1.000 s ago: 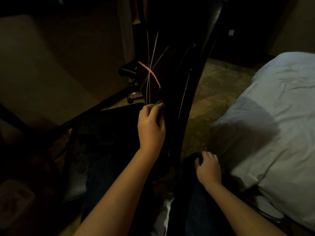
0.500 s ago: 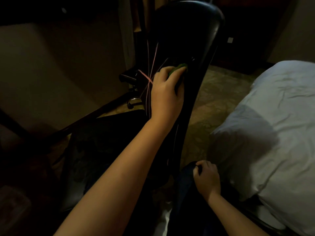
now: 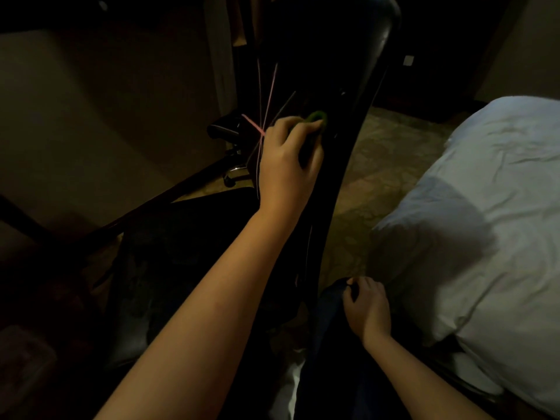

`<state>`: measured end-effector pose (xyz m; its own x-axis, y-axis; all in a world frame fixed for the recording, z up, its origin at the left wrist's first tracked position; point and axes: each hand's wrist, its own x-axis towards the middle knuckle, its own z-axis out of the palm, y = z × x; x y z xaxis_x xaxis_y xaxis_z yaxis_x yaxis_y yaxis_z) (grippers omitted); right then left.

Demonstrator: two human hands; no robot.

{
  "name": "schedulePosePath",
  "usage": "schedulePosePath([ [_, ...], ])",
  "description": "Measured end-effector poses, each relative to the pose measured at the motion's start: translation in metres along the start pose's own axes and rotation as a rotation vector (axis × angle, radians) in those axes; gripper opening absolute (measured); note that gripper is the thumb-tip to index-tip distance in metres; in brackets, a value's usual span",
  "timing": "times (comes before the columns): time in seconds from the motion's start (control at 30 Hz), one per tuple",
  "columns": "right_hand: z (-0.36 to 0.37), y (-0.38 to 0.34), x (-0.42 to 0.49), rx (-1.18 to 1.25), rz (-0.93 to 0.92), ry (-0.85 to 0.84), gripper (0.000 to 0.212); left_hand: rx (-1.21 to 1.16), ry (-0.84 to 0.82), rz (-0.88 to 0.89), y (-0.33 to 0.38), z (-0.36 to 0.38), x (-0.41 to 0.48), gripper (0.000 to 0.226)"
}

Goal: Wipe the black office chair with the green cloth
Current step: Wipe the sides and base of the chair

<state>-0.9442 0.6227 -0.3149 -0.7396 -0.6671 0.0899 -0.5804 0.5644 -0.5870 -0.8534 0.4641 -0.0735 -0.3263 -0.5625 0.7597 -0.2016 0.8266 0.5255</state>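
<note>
Head view: left hand (image 3: 288, 159), arm stretched, grips cloth (image 3: 316, 117) against the chair (image 3: 348, 71) back; right hand (image 3: 368, 312) curled low, grip unclear.

I have the black office chair (image 3: 348, 71) nearly edge-on to me, its backrest (image 3: 339, 153) upright and narrow from this angle, bowed in one long curve from low centre up to a rounded top. Glossy black, faint highlights along the rim, thin pink lines (image 3: 266, 116) crossing on the face toward the seat. The seat (image 3: 181, 253) is low left, very dark, detail hard to read. The green cloth (image 3: 316, 116) is bunched small, only a fuzzy green edge showing above the fingers (image 3: 306, 127) of the left hand (image 3: 288, 159), which grips it against that backrest face, upper-middle, just right of the pink crossing
</note>
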Motion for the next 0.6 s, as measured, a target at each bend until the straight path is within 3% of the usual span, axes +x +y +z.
schedulePosePath([
  [0.47, -0.002, 0.003, -0.005, -0.026, -0.012, -0.019, 0.028, -0.072, -0.129, -0.286, -0.050, -0.012, -0.082, 0.026],
  [0.6, -0.001, 0.002, -0.006, 0.013, -0.018, 0.007, 0.022, -0.059, -0.127, -0.314, -0.058, -0.013, -0.101, 0.026],
])
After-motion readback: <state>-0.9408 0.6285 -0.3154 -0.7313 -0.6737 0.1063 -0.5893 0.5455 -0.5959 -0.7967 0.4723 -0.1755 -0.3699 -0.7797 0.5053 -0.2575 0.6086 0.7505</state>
